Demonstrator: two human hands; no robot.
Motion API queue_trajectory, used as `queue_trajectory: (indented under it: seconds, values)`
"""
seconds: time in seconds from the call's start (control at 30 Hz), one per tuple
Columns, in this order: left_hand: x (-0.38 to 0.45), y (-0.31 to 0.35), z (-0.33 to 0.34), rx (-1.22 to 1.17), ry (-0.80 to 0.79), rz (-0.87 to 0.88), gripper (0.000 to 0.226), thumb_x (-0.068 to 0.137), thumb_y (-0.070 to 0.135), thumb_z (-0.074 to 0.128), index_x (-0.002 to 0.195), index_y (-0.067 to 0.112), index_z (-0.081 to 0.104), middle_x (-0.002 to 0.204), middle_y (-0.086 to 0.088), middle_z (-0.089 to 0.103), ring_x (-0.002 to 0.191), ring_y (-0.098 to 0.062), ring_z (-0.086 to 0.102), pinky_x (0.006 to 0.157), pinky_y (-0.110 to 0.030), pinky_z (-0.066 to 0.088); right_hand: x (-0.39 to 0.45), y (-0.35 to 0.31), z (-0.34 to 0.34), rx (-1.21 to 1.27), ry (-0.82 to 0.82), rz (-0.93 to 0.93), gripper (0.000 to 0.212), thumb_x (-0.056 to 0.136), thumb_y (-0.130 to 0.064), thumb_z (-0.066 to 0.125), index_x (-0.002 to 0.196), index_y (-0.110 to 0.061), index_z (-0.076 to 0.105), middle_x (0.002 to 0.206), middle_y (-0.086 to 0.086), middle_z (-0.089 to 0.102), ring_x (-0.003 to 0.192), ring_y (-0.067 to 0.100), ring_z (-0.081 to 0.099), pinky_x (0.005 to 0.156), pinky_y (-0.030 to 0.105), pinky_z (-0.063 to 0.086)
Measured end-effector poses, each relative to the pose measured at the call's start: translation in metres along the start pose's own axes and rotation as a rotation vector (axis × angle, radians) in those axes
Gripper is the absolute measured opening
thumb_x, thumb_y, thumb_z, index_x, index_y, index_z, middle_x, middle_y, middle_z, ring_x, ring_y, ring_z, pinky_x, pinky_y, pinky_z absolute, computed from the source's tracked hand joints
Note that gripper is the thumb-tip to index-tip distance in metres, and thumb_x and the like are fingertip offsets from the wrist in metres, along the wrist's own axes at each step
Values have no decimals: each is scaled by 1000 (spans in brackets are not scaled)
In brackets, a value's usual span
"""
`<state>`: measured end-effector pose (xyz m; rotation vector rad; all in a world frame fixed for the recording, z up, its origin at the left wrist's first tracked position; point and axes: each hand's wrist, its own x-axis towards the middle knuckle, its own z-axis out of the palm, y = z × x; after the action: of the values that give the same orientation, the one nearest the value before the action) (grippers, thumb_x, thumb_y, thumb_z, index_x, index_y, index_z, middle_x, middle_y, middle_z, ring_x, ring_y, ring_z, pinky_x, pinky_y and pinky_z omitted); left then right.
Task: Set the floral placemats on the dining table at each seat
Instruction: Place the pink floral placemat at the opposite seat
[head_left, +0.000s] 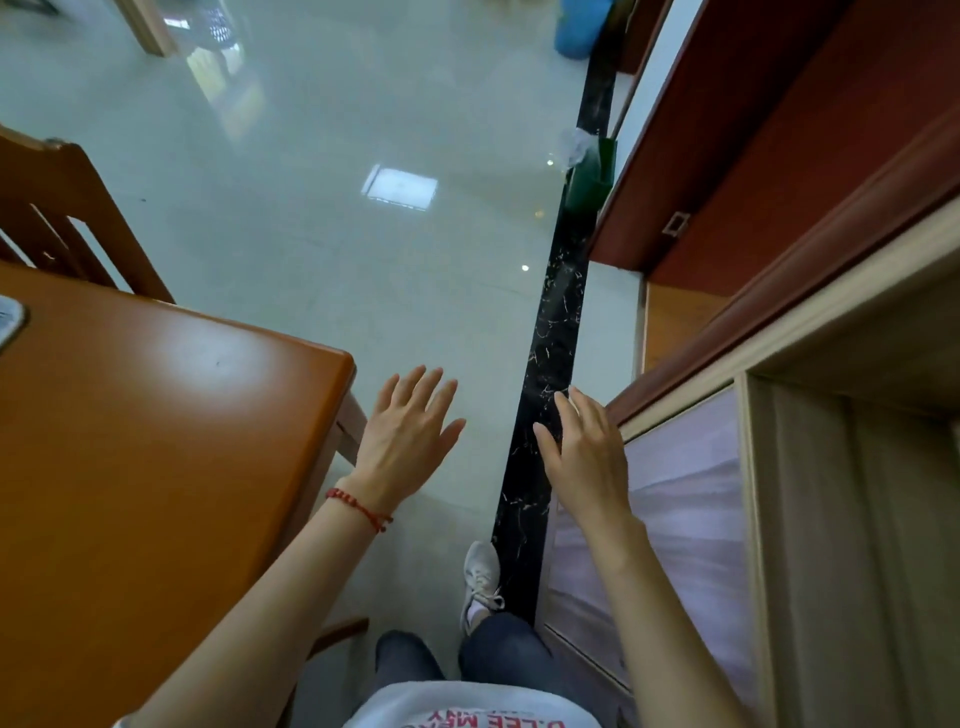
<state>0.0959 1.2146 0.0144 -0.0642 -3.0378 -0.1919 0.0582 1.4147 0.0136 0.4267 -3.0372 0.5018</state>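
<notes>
Nearest the camera are the person's grey shirt (467, 706) and jeans, with one pale sneaker (480, 577) on the glossy floor (322, 208) just ahead. No floral placemats can be seen anywhere, so where they lie cannot be told from this view; the visible near-right corner of the wooden bench (156, 441) is bare wood, apart from a grey object (9, 322) cut off at the left edge that cannot be identified. Judging by this, the task looks to be at its start or between trips: no mat is laid on the part of the bench that shows, and every seat in view has yet to be served. The left hand (405, 431), with a red cord bracelet (358, 506) on its wrist, hovers just right of the bench corner, fingers spread and straight, holding nothing and touching nothing. The right hand (582, 452) is likewise released, fingers extended and a little relaxed, reaching toward the pale cabinet (779, 519) on the right; whether it touches the cabinet edge cannot be told. A wooden chair (67, 218) stands at the far left side of the bench, and a dark marble strip (550, 332) runs along the floor beside the cabinet.
</notes>
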Motion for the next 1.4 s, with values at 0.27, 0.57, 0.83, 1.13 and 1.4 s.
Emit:
queue_trajectory:
  seconds: [0.27, 0.57, 0.83, 1.13, 1.4]
  values:
    - [94, -8, 3, -5, 0, -32, 45, 84, 33, 62, 119, 5, 58, 121, -18, 62, 114, -39, 57, 95, -53, 45, 91, 18, -5, -18, -1, -44, 44, 86, -29, 54, 120, -1, 56, 123, 18, 59, 117, 33, 53, 95, 41, 44]
    - [200, -52, 13, 5, 20, -27, 51, 87, 41, 35, 114, 7, 62, 116, -14, 66, 109, -34, 61, 91, -48, 48, 206, 18, 9, -16, -12, -27, 45, 89, -27, 57, 125, -2, 52, 130, 18, 54, 123, 33, 48, 101, 41, 38]
    - [312, -121, 12, 19, 80, -23, 49, 87, 39, 35, 113, 7, 62, 115, -14, 66, 108, -33, 61, 91, -48, 48, 330, -9, 19, -2, 2, -21, 45, 89, -28, 57, 125, -2, 53, 131, 18, 53, 124, 34, 48, 101, 42, 38]
    - [392, -178, 11, 40, 69, -131, 50, 88, 40, 34, 113, 8, 62, 116, -13, 65, 109, -31, 61, 92, -46, 48, 446, -27, 29, 21, -84, -81, 48, 93, -29, 50, 133, -3, 44, 140, 17, 43, 133, 30, 36, 109, 42, 28]
    - [471, -222, 16, 57, 79, -335, 49, 86, 39, 36, 111, 7, 63, 113, -14, 66, 107, -33, 62, 90, -48, 49, 582, -44, 47, 1, -126, -292, 48, 92, -29, 51, 132, -3, 45, 139, 18, 45, 131, 31, 39, 107, 41, 31]
